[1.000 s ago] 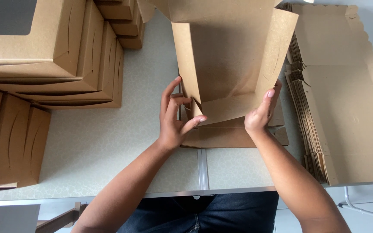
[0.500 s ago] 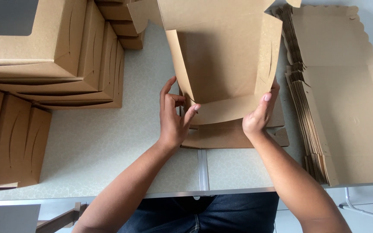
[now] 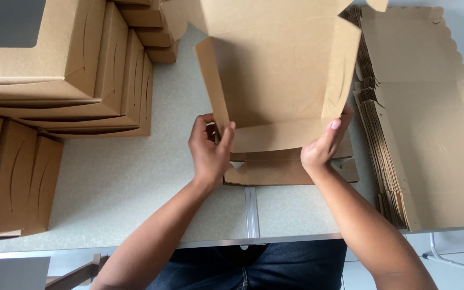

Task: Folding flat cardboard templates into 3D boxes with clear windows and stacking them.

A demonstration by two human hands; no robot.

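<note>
One pale table fills the frame. At right lies one thick stack of flat blanks, too many to count. Upper left, you have about four made boxes leaning together, with two more at the left edge and a few small ones at the top. At centre top stands one half-folded box. Your left hand pinches its left wall; your right hand grips its front flap at the right corner.
</note>
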